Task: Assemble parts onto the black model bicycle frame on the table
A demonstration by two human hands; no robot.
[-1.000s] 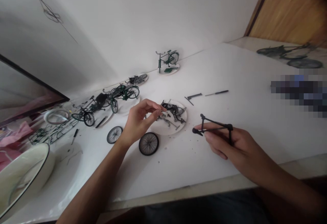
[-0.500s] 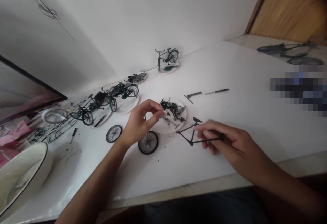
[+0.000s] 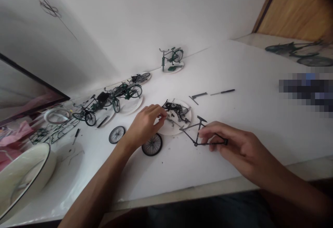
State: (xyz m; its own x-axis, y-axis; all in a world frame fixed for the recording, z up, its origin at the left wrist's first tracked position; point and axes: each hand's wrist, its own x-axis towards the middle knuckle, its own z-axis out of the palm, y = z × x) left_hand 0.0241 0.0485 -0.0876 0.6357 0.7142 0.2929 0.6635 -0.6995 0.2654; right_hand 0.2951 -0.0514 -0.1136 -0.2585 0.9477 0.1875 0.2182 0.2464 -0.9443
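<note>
- Nearest, my right hand [image 3: 238, 145] is partly closed, thumb and fingers bent around one end of the black frame [image 3: 196, 144]; its saddle [image 3: 202, 119] sits up just beyond my fingertips, and the far tubes point left toward my other hand.
- My left hand [image 3: 146, 123] has thumb and forefinger drawn in close to each other; I cannot tell whether anything small is between them.
- Well to the left of my left forearm stands the bowl [image 3: 49, 172].
- One wheel [image 3: 152, 145] lies flat just below my left palm, partly hidden by it.
- A second wheel [image 3: 117, 135] lies to the left of that hand, apart from it.
- Just beyond my left fingertips is the plate [image 3: 170, 131], with black parts [image 3: 178, 112] heaped on it.
- Past the frame in my right grip lie a black bar [image 3: 199, 96] and, right of it, a screwdriver [image 3: 227, 91].
- Beyond my left hand, off to its left, small bikes [image 3: 104, 99] stand crowded together.
- Farthest, past both hands by the wall, a green bike [image 3: 171, 56] stands upright.
</note>
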